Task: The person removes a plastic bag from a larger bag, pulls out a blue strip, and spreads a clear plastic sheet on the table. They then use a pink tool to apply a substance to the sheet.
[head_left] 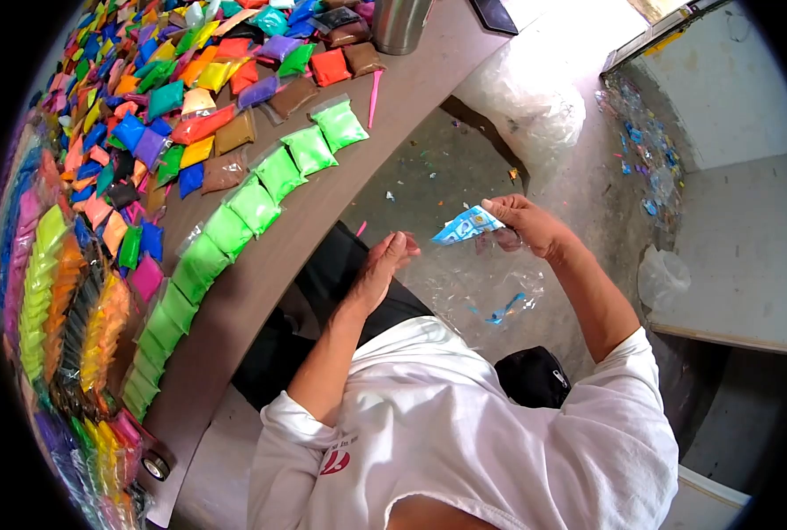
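Over the floor beside the table, my right hand [527,226] pinches a blue-and-white printed plastic wrapper [468,226] by one end. Clear film seems to hang beneath the wrapper. My left hand [383,270] is held above my lap, apart from the wrapper, with its fingers loosely stretched and nothing visible in them. To its left, a curved row of bright green clay-like packets [254,208] in clear bags lies along the table [261,278]. What the packets contain cannot be told for sure.
Many multicoloured packets [150,146] pile up on the table's far side. A steel tumbler [400,26], a phone [494,15] and a pink stick [375,99] are near its edge. A large clear plastic bag [534,106] and scraps [504,309] lie on the floor. A black pouch [532,377] is beside me.
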A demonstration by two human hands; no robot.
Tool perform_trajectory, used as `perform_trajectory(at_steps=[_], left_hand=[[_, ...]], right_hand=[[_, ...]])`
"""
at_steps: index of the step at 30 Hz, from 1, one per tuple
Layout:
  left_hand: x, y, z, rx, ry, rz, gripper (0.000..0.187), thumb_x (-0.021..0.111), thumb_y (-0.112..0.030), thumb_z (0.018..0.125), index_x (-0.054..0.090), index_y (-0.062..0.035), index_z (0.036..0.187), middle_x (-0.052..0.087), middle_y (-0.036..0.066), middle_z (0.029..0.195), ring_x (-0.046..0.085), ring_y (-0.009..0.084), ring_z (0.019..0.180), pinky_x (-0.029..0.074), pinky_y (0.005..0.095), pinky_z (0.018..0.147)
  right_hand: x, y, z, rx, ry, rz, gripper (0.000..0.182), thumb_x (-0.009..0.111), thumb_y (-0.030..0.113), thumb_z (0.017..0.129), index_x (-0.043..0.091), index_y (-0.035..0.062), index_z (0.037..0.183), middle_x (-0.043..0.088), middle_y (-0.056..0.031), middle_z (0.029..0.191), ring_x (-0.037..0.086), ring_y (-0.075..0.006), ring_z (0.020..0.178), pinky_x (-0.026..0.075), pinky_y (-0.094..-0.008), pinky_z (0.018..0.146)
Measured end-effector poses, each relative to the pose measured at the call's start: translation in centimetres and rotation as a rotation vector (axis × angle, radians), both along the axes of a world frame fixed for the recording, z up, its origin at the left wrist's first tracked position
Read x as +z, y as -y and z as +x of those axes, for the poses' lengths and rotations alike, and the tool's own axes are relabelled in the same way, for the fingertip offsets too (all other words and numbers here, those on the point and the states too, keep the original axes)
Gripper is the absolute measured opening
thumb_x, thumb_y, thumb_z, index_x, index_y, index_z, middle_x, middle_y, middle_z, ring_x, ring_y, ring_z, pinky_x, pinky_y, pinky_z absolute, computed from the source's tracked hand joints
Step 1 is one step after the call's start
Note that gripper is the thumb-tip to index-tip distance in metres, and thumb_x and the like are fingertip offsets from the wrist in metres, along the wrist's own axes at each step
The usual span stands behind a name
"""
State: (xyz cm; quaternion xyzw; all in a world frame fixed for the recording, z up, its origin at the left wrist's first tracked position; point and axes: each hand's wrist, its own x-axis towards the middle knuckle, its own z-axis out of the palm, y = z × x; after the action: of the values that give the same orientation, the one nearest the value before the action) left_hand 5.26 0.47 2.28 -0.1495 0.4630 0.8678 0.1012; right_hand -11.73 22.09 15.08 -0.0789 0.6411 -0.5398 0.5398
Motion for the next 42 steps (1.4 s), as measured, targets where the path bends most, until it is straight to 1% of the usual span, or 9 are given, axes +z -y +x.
perform_trajectory(at_steps=[4, 8, 9, 11, 14, 21, 25, 29, 42], left_hand=[[0.7, 0.3, 0.2, -0.053, -0.075, 0.099, 0.057, 0.048, -0.054, 0.097, 0.055, -0.0034, 0.123, 0.060, 0.006, 0.111, 0.055, 0.0162, 0.113, 0.037, 0.0339, 0.102], [0.4, -0.1, 0.1, -0.095, -0.020, -0.075, 0.055, 0.046, -0.053, 0.098, 0.057, -0.0026, 0.116, 0.064, 0.008, 0.103, 0.059, 0.0157, 0.101, 0.042, 0.0316, 0.091], [0.6, -0.3, 0.0, -0.112, -0.019, -0.191, 0.052, 0.046, -0.052, 0.098, 0.059, -0.0031, 0.111, 0.068, 0.008, 0.096, 0.060, 0.0146, 0.093, 0.044, 0.0294, 0.083], [0.9, 0.2, 0.0, -0.168, -0.019, -0.270, 0.049, 0.047, -0.048, 0.100, 0.059, -0.0015, 0.109, 0.066, 0.009, 0.097, 0.062, 0.0154, 0.090, 0.046, 0.0312, 0.085], [0.7, 0.2, 0.1, -0.169, 0.009, -0.285, 0.044, 0.048, -0.042, 0.101, 0.059, 0.0003, 0.106, 0.065, 0.010, 0.095, 0.063, 0.0156, 0.085, 0.049, 0.0326, 0.085], [0.9, 0.2, 0.2, -0.094, 0.040, -0.211, 0.042, 0.050, -0.042, 0.101, 0.059, -0.0008, 0.103, 0.065, 0.008, 0.089, 0.062, 0.0146, 0.083, 0.048, 0.0302, 0.081], [1.3, 0.1, 0.3, -0.070, 0.042, -0.141, 0.041, 0.051, -0.041, 0.100, 0.059, -0.0014, 0.103, 0.065, 0.006, 0.088, 0.061, 0.0135, 0.082, 0.047, 0.0292, 0.082], [1.8, 0.2, 0.2, -0.209, -0.073, -0.353, 0.039, 0.051, -0.040, 0.100, 0.061, -0.0022, 0.098, 0.065, 0.005, 0.085, 0.059, 0.0106, 0.079, 0.045, 0.0268, 0.080], [1.1, -0.2, 0.4, -0.020, -0.049, -0.334, 0.042, 0.045, -0.038, 0.103, 0.060, 0.0008, 0.096, 0.065, 0.005, 0.085, 0.058, 0.0101, 0.069, 0.048, 0.0261, 0.068]], right_hand=[[-1.1, 1.3, 0.8, 0.022, -0.089, 0.102, 0.036, 0.055, 0.038, 0.099, 0.066, 0.0068, 0.083, 0.055, 0.0035, 0.063, 0.043, -0.0047, 0.050, 0.032, -0.0221, 0.042], [-2.8, 1.3, 0.9, 0.012, -0.102, 0.097, 0.029, 0.055, 0.031, 0.099, 0.065, 0.0062, 0.088, 0.058, 0.0019, 0.069, 0.046, -0.0057, 0.053, 0.035, -0.0235, 0.044], [-2.8, 1.3, 1.0, -0.044, -0.068, 0.056, 0.024, 0.054, 0.026, 0.097, 0.064, 0.0046, 0.094, 0.060, -0.0002, 0.074, 0.049, -0.0071, 0.056, 0.039, -0.0239, 0.047], [-2.8, 1.4, 0.8, -0.099, -0.034, 0.016, 0.021, 0.054, 0.021, 0.094, 0.063, 0.0031, 0.100, 0.061, -0.0024, 0.079, 0.052, -0.0085, 0.060, 0.042, -0.0243, 0.051], [-2.6, 0.6, -0.5, -0.115, 0.225, -0.234, 0.040, 0.052, 0.011, 0.083, 0.054, -0.0042, 0.119, 0.063, -0.0083, 0.095, 0.060, -0.0141, 0.078, 0.048, -0.0249, 0.067], [-1.2, -0.2, -0.4, -0.048, 0.073, -0.193, 0.043, 0.052, 0.005, 0.078, 0.054, -0.0048, 0.120, 0.064, -0.0085, 0.098, 0.061, -0.0138, 0.079, 0.048, -0.0234, 0.068], [-0.4, 0.0, -0.6, -0.018, 0.110, -0.138, 0.036, 0.054, 0.004, 0.085, 0.053, -0.0056, 0.120, 0.064, -0.0090, 0.100, 0.062, -0.0142, 0.081, 0.051, -0.0248, 0.071], [0.1, 0.6, -0.3, -0.020, 0.068, -0.146, 0.030, 0.057, 0.012, 0.095, 0.055, -0.0054, 0.120, 0.065, -0.0078, 0.100, 0.064, -0.0130, 0.085, 0.054, -0.0260, 0.076], [-0.8, -0.8, -1.5, 0.023, -0.021, -0.181, 0.018, 0.062, 0.011, 0.094, 0.063, -0.0014, 0.106, 0.066, -0.0034, 0.092, 0.062, -0.0102, 0.080, 0.050, -0.0228, 0.074]])
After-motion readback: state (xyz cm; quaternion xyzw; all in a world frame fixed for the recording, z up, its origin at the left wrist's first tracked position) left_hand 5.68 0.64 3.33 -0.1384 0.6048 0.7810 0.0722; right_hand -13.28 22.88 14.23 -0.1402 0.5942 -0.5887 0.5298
